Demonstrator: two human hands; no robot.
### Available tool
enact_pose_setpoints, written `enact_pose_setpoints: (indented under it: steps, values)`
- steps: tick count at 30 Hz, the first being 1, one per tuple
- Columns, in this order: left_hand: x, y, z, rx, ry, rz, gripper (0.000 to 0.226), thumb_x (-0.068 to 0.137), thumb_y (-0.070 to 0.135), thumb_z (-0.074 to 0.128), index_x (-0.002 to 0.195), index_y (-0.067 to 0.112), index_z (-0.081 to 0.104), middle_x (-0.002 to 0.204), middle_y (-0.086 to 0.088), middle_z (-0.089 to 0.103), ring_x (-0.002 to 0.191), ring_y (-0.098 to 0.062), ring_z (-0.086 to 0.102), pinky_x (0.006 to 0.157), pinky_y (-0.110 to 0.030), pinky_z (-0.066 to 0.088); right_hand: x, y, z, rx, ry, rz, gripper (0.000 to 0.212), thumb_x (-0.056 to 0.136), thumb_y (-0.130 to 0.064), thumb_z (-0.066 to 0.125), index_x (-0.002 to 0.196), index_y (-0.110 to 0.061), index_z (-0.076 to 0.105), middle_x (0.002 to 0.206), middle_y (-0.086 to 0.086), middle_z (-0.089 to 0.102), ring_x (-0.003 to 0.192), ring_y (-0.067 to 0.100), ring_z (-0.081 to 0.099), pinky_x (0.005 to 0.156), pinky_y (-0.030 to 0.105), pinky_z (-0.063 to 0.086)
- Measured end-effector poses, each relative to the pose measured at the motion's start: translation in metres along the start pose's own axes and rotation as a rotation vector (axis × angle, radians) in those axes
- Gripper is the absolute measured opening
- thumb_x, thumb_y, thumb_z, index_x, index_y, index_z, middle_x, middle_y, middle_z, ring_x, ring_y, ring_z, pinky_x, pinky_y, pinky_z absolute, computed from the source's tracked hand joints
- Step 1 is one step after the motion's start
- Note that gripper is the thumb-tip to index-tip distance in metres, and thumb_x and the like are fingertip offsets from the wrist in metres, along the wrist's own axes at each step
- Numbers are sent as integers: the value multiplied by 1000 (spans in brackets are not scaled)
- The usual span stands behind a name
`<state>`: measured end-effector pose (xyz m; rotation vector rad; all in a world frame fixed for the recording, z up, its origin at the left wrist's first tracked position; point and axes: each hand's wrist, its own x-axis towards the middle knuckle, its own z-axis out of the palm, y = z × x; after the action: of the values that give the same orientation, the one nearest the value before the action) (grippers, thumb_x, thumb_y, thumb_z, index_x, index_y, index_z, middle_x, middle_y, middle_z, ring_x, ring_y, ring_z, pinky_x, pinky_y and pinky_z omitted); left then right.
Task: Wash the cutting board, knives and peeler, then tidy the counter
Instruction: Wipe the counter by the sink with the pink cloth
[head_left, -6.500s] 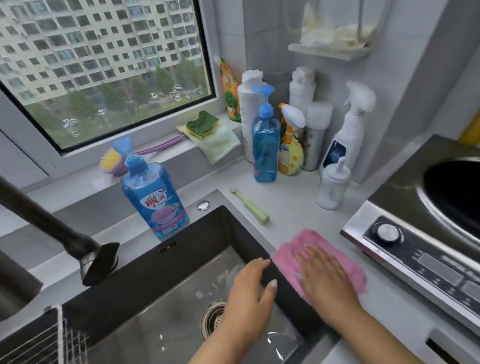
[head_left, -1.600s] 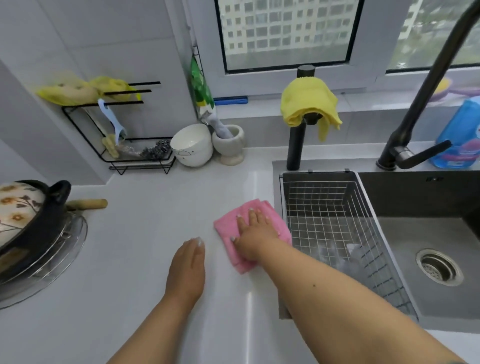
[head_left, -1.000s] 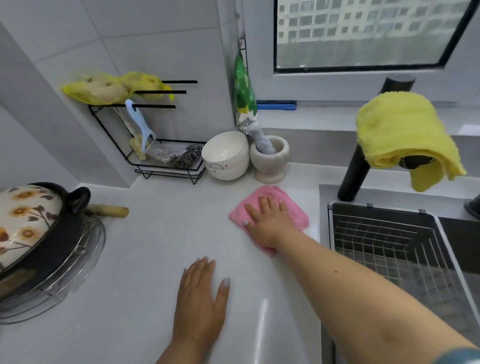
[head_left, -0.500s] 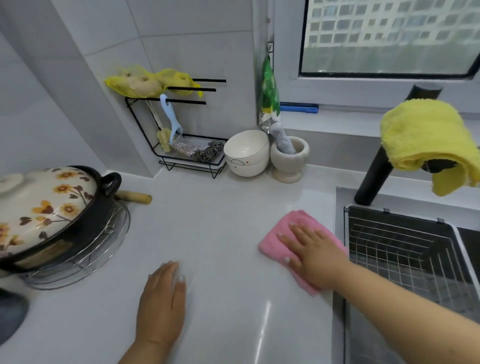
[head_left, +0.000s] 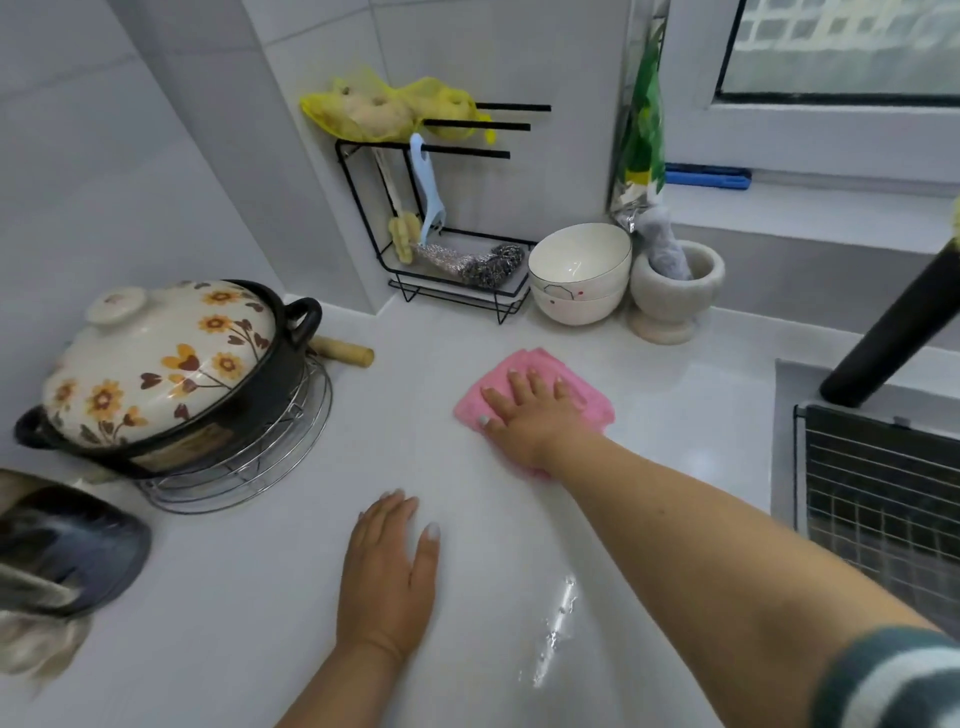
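Our right hand (head_left: 524, 415) presses flat on the pink cloth (head_left: 535, 400) at frame centre, left hand (head_left: 387, 577) flat on the surface (head_left: 234, 597); wiping farther up could knock the stacked bowls (head_left: 579, 275).

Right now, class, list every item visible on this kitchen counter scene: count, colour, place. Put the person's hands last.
Cloth: one, pink, mid-counter.
Clay pot: one, black with floral lid, left, on a wire trivet.
Bowls: two stacked, white, back.
Mortar: one, pale stone, right of the bowls.
Rack: one, black wire, back corner.
Sink basket: one, wire, right edge.
Counter: one, white.
Left hand: flat on the counter.
Right hand: pressing the cloth.
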<state>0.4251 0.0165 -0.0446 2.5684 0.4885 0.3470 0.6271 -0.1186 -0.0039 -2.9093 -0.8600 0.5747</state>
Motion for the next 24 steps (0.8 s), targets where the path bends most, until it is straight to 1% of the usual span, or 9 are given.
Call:
enact_pose_setpoints:
  steps: [4,6,8,10,12,15,18,21,24]
  values:
    - [1,-2,-3,-40,17,-4,66,89,51,30,125,3,59,129,-10,59,124,-28,51,109,-42,37,-33,-45,24,-93,14,-224,56,100,-53,15,153,-37,6,162,4,-9,148,29,-13,117,52,-8]
    - [1,0,-6,-82,22,-19,67,87,51,29,124,4,58,128,-9,59,122,-27,51,106,-35,36,-56,-44,36,-100,40,-328,55,100,-51,18,153,-36,10,162,3,-6,148,27,-10,118,51,-9]
    - [0,1,-8,-114,25,-37,70,84,52,27,125,4,58,129,-9,58,123,-26,51,105,-30,34,-72,-27,43,-111,55,-368,59,96,-54,10,152,-37,14,162,1,-2,149,25,-6,119,48,-8]
    - [-1,2,-9,-127,28,-56,73,83,55,25,126,6,58,130,-8,58,125,-24,50,104,-26,31,-81,-1,43,-110,63,-328,77,79,-61,-7,151,-41,12,162,-2,0,149,21,-3,119,46,-6]
    - [-2,3,-9,-131,24,-71,75,83,58,24,127,8,58,132,-5,57,127,-22,48,105,-25,30,-87,35,40,-88,99,-188,84,72,-63,-14,151,-42,8,162,-3,0,149,18,-2,118,44,-2]
    - [-1,5,-8,-118,18,-66,75,83,60,24,127,10,57,132,-3,56,128,-20,47,106,-26,30,-91,91,31,-45,173,95,64,92,-60,0,152,-40,2,162,-1,-2,149,18,-3,118,43,1]
    - [0,5,-8,-131,17,-78,76,82,61,25,127,9,57,131,-3,57,128,-20,47,108,-30,33,-77,95,25,18,133,247,57,99,-53,10,153,-37,1,162,1,-8,149,23,-10,119,50,-3]
    - [-1,6,-12,-223,-3,-101,75,81,62,31,129,9,55,132,-1,55,126,-17,47,106,-27,33,-54,58,20,61,114,251,57,99,-54,10,153,-36,2,161,5,-11,148,29,-12,117,56,-7]
    - [6,5,-24,-497,-37,-247,49,92,45,48,126,11,57,128,2,57,123,-14,50,97,-20,38,-41,-4,22,47,88,56,55,100,-52,13,153,-38,5,161,5,-9,148,29,-12,117,55,-9]
